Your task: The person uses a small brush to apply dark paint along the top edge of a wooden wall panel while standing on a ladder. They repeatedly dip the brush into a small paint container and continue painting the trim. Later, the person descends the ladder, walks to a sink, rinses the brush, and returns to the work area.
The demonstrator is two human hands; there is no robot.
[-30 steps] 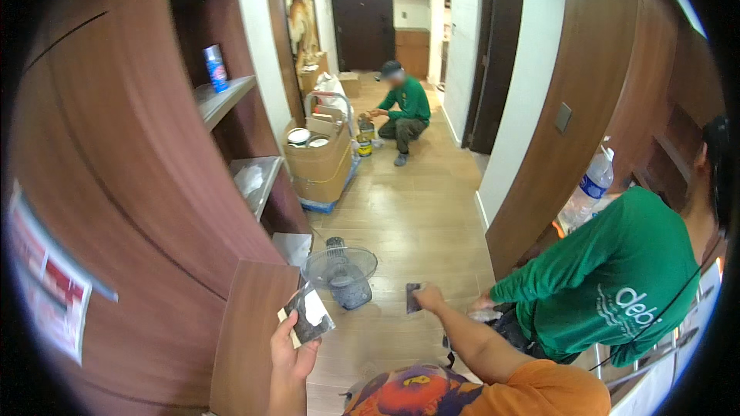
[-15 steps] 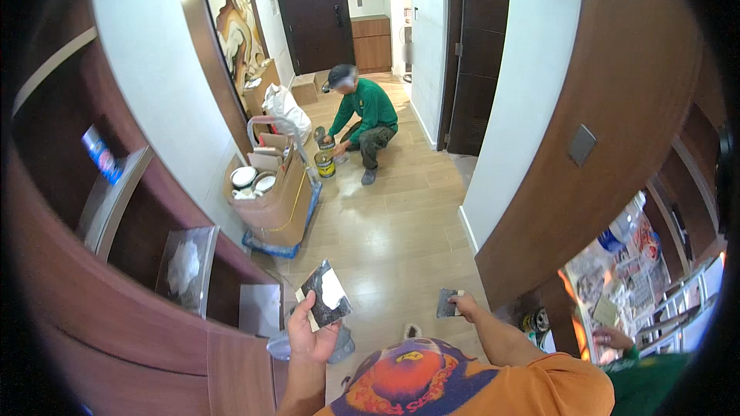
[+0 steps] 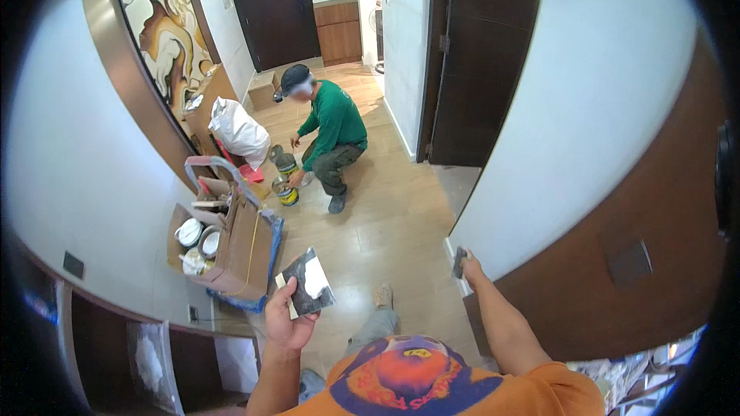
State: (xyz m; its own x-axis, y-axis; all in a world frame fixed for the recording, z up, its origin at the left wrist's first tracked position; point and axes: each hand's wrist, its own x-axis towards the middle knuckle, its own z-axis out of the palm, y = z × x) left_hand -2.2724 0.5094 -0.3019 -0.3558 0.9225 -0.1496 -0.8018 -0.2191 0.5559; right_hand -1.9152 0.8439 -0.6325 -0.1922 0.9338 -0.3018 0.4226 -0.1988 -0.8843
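Note:
My left hand (image 3: 287, 322) is closed around a broad putty knife (image 3: 297, 302) with a dark, square blade and a pale strip along one edge. A lump of white putty (image 3: 314, 277) lies on that blade. Further right, my right hand (image 3: 473, 268) grips a smaller putty knife (image 3: 459, 260), its dark blade seen nearly edge-on beside the foot of the white wall (image 3: 570, 131). The fingers of this hand are partly hidden.
Ahead, a co-worker (image 3: 331, 127) in green squats by opened cans (image 3: 285, 191). A cart with a cardboard box (image 3: 239, 258) of tubs stands left, before a white sack (image 3: 239, 131). Shelf niches (image 3: 193, 362) line the lower left; a dark door (image 3: 486, 62) is at right.
My view has turned right and I have moved forward, one foot now ahead. The right hand has come up to the white wall's base. Both putty knives stay held.

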